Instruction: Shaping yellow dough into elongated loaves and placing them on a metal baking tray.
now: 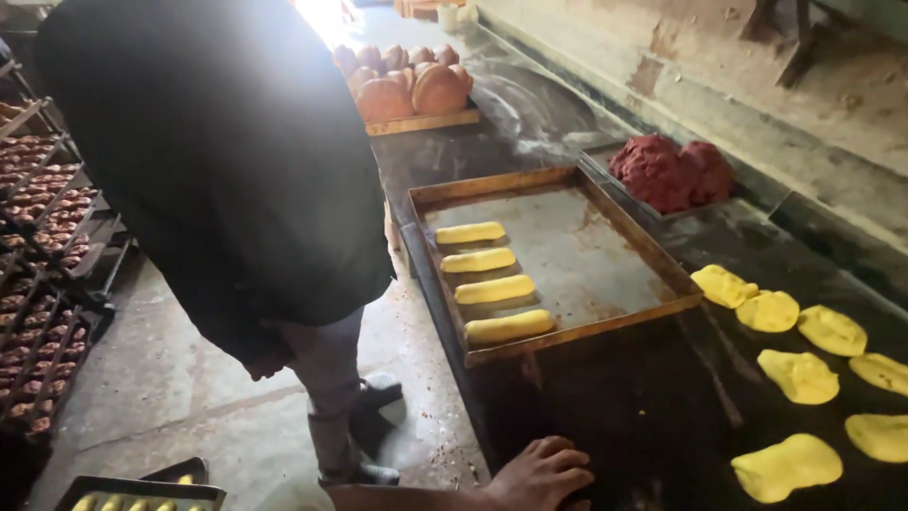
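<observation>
At your far left, racks [43,255] hold rows of small dark-topped pieces, and a dark tray [142,492] on the floor carries yellow rolls, beside a bending person in a dark top [218,161]. Your one visible hand [541,473], left or right I cannot tell, lies flat on the dark counter [615,416], fingers slightly spread, holding nothing. Beyond it the metal baking tray [586,260] holds four yellow dough rolls [494,289]; further right sit red filling [672,172] and flat yellow dough pieces [799,374].
</observation>
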